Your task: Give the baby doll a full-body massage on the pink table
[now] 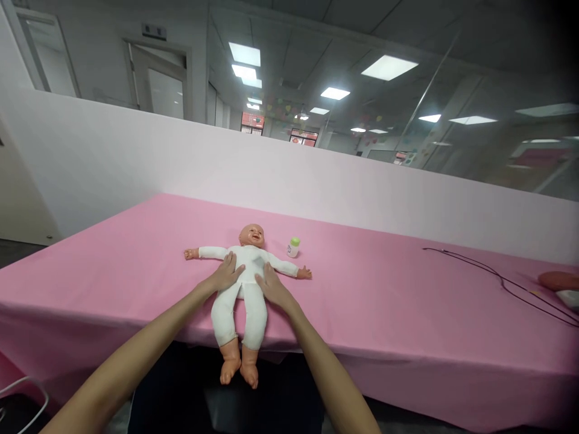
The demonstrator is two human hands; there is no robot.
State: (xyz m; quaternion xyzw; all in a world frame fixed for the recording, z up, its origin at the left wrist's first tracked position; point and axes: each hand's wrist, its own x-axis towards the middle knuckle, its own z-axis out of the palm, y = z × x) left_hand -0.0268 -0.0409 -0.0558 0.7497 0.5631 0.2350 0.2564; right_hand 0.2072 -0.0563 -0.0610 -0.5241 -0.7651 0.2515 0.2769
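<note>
A baby doll (248, 274) with a white cloth body lies on its back on the pink-covered table (384, 295). Its arms are stretched out sideways, and its feet (239, 364) hang past the front edge. My left hand (227, 273) rests on the left side of the doll's torso, fingers extended and thumb apart. On the torso's other side lies my right hand (272, 286), its fingers also stretched out. A small grey patch shows on the chest between them. Beside the doll's head and right arm stands a small white bottle with a green cap (294, 247).
Thin dark cables (497, 276) run across the table's right part, near a brownish object (558, 281) and a white one (569, 298). A low white wall (316, 181) with glass above borders the back. A white cable (34, 386) shows at lower left.
</note>
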